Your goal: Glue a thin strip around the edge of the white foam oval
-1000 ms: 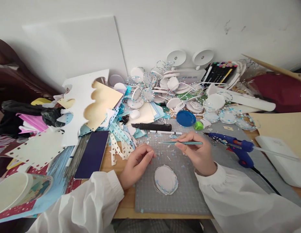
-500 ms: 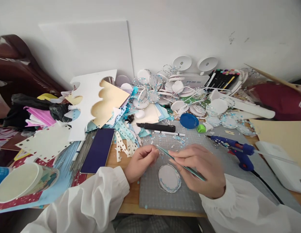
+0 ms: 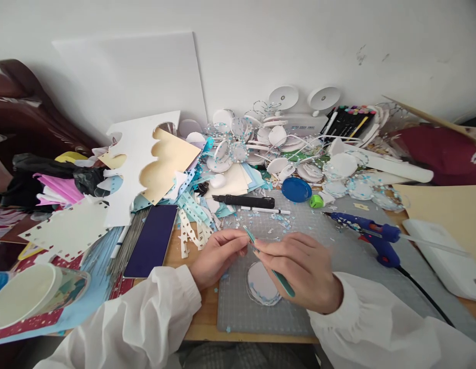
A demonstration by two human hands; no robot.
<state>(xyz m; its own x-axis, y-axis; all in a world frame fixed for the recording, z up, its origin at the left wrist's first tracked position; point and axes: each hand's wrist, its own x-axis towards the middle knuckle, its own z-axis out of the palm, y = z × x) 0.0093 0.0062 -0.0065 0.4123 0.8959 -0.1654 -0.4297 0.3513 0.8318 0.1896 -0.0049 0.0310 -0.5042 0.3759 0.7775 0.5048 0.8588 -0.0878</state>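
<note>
My right hand [image 3: 299, 271] grips a pair of teal tweezers [image 3: 284, 283] between thumb and fingers, their tips angled up toward my other hand. My left hand [image 3: 220, 256] is closed in a pinch close to the tweezer tips; whatever is between its fingertips is too small to make out. Just below both hands, a round white disc [image 3: 261, 279] edged with pale blue bits and fine wire lies on the grey cutting mat [image 3: 295, 320]. My right hand covers part of its right edge. Small blue and white paper bits [image 3: 280, 220] are scattered beyond my hands.
To the right lies a blue glue gun [image 3: 372, 233] with a trailing cord. A black utility knife [image 3: 243, 200], a blue lid [image 3: 296, 190] and piled wire-trimmed discs [image 3: 238, 152] are behind. Leftward are a dark blue phone [image 3: 151, 241] and a paper cup [image 3: 26, 297].
My right hand has shifted left, bringing the tweezers to my left hand's fingertips and turning their handle steeper. The whole view has moved slightly.
</note>
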